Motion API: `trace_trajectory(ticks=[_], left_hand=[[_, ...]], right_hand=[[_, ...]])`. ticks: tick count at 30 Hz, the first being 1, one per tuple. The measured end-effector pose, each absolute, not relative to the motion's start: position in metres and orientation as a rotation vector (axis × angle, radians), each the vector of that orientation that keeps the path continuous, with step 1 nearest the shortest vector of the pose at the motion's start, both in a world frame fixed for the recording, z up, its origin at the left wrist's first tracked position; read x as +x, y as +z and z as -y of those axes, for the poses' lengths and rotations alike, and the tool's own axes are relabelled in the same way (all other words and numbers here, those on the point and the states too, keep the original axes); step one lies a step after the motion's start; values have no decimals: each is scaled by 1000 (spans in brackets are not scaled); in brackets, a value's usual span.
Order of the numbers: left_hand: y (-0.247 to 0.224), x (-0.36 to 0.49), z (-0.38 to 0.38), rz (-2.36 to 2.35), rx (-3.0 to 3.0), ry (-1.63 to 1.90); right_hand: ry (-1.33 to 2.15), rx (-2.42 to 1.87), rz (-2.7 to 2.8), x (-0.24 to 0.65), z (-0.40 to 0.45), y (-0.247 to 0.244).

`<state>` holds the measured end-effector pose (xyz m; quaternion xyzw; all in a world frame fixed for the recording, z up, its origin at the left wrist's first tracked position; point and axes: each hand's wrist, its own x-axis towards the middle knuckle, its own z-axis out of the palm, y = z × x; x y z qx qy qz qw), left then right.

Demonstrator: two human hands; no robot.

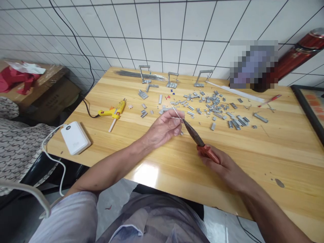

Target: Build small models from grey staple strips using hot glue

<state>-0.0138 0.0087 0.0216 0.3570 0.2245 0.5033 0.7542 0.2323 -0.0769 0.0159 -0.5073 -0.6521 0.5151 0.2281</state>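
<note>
Shirt (157, 219) cloth lies nearest, just below the worktop (177, 165). Above its bare middle, the left hand (165, 128) pinches a thin wire (175, 109) between thumb and fingers. The right hand (222, 163) has its fingers closed around the red handles of the pliers (193, 133), whose tip meets the wire at the left fingertips. Metal pieces (215, 100) lie scattered beyond; the glue gun (116, 110) and white power bank (75, 137) rest to the left. Three metal frames (172, 85) stand near the wall (172, 37).
</note>
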Motion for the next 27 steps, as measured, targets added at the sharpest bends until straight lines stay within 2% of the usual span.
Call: trace_trajectory(ticks=[6, 10, 13, 18, 20, 23, 27], left_hand=[[27, -14, -10, -440, 745, 1091], [31, -12, -6, -435, 747, 1122], [32, -9, -2, -507, 751, 1192], [26, -1, 5, -667, 771, 1404], [22, 2, 6, -701, 729, 1418], [19, 2, 6, -688, 680, 1377], [22, -3, 3, -648, 704, 1302]], right_hand=[[1671, -1290, 1631, 231, 77, 14], [1517, -1291, 1758, 225, 79, 14], [1135, -1392, 1949, 219, 80, 10], [179, -1617, 2083, 215, 78, -4], [-36, -1652, 2106, 216, 77, -8], [-12, -1601, 2150, 218, 75, -7], [352, -1520, 2138, 219, 74, -1]])
